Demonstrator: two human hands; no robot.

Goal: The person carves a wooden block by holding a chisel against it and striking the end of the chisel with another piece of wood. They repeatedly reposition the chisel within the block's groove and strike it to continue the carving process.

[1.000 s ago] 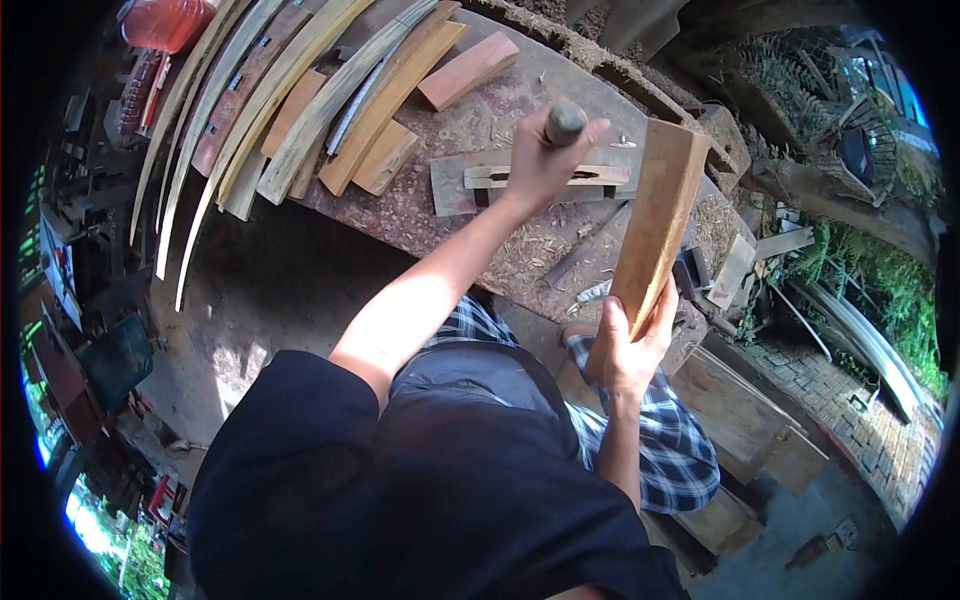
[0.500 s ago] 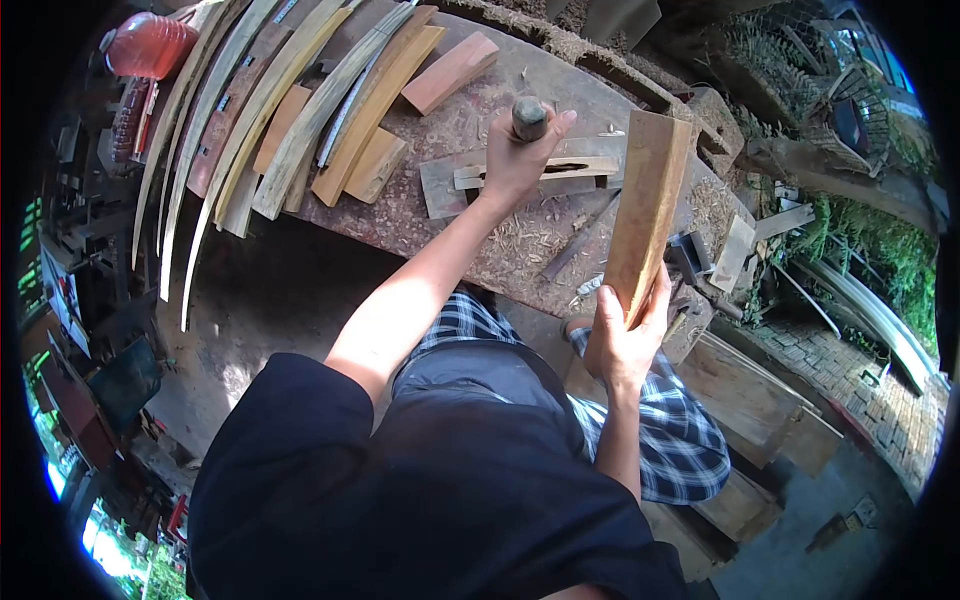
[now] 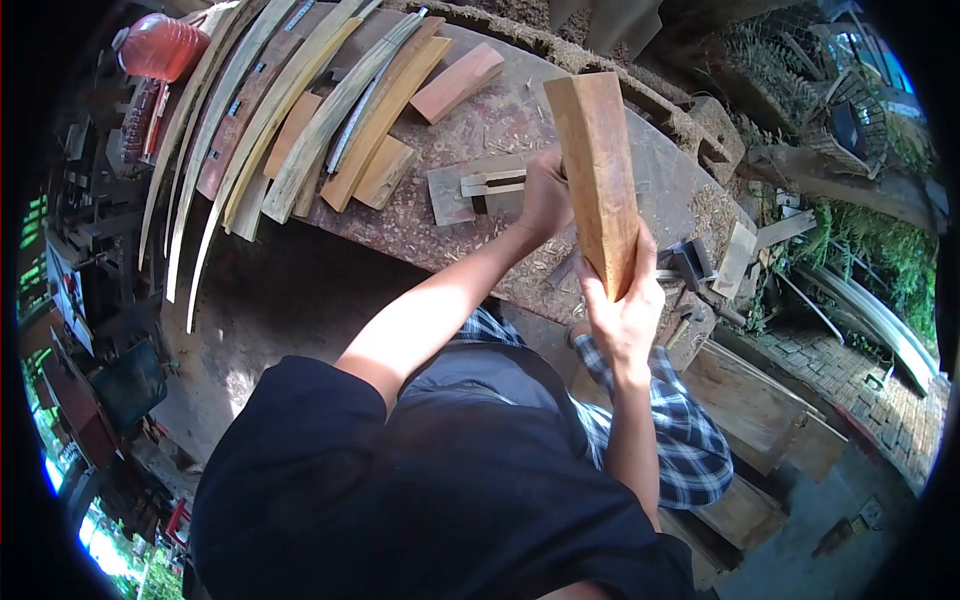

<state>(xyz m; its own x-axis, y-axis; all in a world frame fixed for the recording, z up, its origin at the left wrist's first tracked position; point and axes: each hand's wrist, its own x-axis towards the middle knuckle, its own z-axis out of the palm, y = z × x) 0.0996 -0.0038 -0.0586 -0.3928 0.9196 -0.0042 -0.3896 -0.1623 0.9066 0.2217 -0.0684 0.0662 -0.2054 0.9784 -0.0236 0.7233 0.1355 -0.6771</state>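
My right hand point(image 3: 625, 310) is closed around the lower end of a long, thick wooden block point(image 3: 598, 180) and holds it up over the bench. Just behind the block, my left hand point(image 3: 546, 200) is a closed fist, partly covered by it. The chisel in that fist, whose round handle end showed earlier, is now hidden by the block and fingers. Beneath and beside the left hand lies a pale slotted piece of wood point(image 3: 487, 184) on a flat grey board point(image 3: 451, 195). Wood chips are scattered around them.
Long curved wooden strips point(image 3: 265, 110) lie across the bench's left side, beside a reddish block point(image 3: 458, 82) and a short wood block point(image 3: 385, 172). A plastic jug of red liquid point(image 3: 165, 47) stands at the far left. A dark metal tool point(image 3: 692, 262) lies at the bench's right.
My right hand has swung the wooden block left, over my left hand. The left hand has shifted slightly right and lower, and its chisel handle is no longer visible.
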